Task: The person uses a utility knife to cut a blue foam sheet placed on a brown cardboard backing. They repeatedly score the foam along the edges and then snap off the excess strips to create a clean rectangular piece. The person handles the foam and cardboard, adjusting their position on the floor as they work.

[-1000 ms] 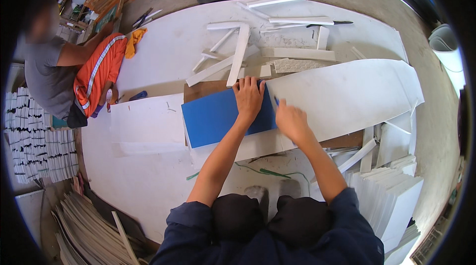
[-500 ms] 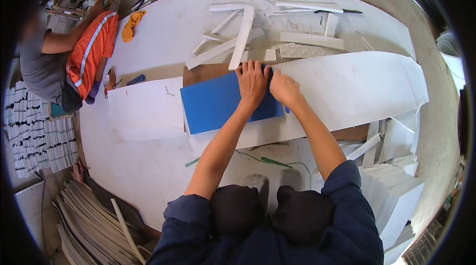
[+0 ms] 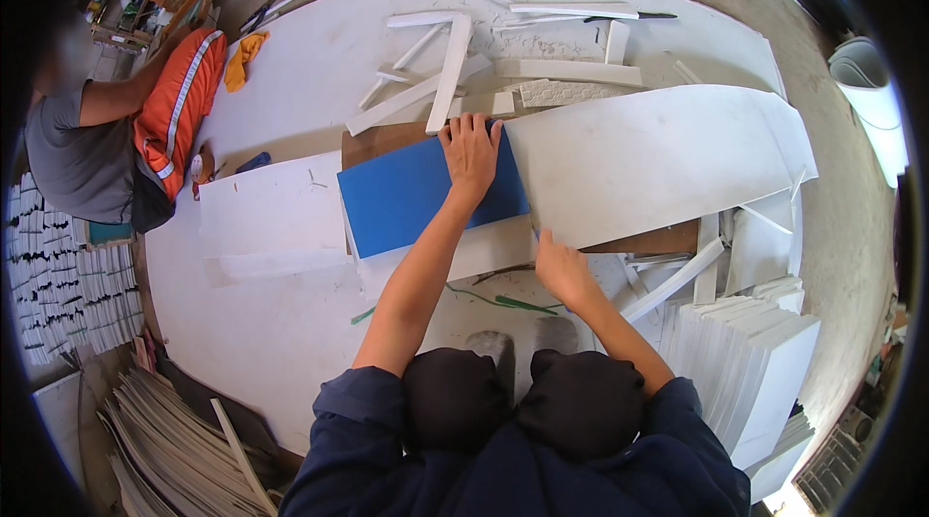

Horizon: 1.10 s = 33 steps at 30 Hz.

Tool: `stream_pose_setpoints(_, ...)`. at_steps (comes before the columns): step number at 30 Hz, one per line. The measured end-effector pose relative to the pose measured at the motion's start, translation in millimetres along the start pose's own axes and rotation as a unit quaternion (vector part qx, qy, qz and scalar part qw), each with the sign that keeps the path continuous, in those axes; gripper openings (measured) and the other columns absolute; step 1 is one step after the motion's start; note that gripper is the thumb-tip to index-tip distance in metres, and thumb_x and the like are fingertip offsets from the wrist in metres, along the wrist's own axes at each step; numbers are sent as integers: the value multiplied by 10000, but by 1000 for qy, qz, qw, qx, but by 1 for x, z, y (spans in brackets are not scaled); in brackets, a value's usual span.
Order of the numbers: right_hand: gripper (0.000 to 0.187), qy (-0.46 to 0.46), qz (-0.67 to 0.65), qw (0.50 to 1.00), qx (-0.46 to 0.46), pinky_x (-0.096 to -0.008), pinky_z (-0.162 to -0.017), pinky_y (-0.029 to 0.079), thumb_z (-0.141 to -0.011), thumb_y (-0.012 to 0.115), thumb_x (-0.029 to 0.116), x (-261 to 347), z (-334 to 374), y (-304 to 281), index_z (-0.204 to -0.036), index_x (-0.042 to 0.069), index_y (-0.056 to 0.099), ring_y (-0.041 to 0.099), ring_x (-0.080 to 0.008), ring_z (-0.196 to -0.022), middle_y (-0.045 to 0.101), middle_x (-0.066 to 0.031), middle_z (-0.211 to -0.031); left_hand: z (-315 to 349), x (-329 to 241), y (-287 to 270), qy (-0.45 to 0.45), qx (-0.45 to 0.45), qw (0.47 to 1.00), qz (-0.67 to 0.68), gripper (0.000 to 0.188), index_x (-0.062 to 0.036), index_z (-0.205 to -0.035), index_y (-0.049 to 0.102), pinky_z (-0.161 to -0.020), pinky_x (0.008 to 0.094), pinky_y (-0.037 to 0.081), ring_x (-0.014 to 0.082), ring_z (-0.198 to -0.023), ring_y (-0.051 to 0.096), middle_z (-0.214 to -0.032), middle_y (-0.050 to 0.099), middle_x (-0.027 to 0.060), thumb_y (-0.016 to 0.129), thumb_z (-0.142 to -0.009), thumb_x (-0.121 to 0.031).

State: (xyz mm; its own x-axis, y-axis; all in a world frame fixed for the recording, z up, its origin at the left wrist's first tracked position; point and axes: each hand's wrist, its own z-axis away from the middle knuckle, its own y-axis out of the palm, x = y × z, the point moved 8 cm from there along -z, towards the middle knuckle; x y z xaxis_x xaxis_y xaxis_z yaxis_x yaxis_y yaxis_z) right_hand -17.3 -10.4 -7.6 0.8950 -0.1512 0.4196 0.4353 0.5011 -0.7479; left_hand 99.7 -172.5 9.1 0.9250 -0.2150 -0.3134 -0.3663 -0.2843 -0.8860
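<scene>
— Two hands were pressing side by side on the far edge of the blue sheet [image 3: 426, 193] a moment ago; what is happening now?

— Only the left hand [image 3: 471, 151] is staying there, lying flat with fingers spread over the sheet's far right corner, clamped on nothing, just pinning it down. The right hand [image 3: 559, 267] is pulling back toward the body, now sitting at the near edge of the large white board [image 3: 658, 159], just right of the blue sheet's near corner.

— Is it holding anything?

— Fingers are curled together at that edge, but whether they are gripping a tool I cannot tell.

— And the sheet itself?

— It is lying flat on the floor sheeting, under the left palm, overlapping the white board beside it. I judge the right hand is starting work along that seam while the left steadies.
</scene>
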Motion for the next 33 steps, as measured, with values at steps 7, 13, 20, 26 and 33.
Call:
stream_pose_setpoints(7, 149, -1, 47, 999, 16, -466, -665, 482, -789, 427, 75, 0, 6, -6, -896, -18, 472, 623, -380, -729, 618, -234, -737, -2, -1, -2, 5, 3, 1000, -7, 255, -65, -906, 580, -810, 380, 333, 249, -904, 495, -890, 562, 86, 495, -872, -303)
stream_pose_setpoints(13, 196, -41, 112, 991, 64, -461, -671, 477, -819, 429, 138, 14, -18, -40, -898, -14, 523, 622, -367, -750, 625, -213, -764, -2, -1, 0, 9, -2, 1000, 1, 247, -67, -904, 576, -804, 378, 332, 247, -904, 495, -879, 555, 84, 503, -866, -300)
stream_pose_setpoints(20, 191, -50, 56, 990, -122, -450, -648, 492, -866, 437, 186, 35, -96, -95, -897, 6, 494, 630, -359, -714, 627, -201, -732, -2, -3, 1, 2, 13, 1000, 7, 242, -65, -907, 571, -805, 381, 329, 246, -908, 492, -884, 553, 83, 508, -862, -294)
stream_pose_setpoints(26, 191, -58, 58, 987, -141, -444, -640, 495, -880, 433, 190, 44, -118, -79, -905, 6, 479, 634, -351, -713, 632, -194, -735, -3, 2, 3, -7, 17, 1000, 2, 241, -59, -891, 569, -808, 382, 326, 246, -902, 492, -884, 553, 86, 504, -863, -290)
stream_pose_setpoints(33, 130, -56, 71, 981, -170, -427, -652, 500, -830, 456, 114, 47, -126, -72, -890, 0, 471, 640, -332, -722, 634, -192, -736, -4, 1, 4, -7, 10, 1000, 20, 241, -61, -879, 572, -805, 381, 323, 247, -896, 492, -880, 553, 85, 501, -864, -291)
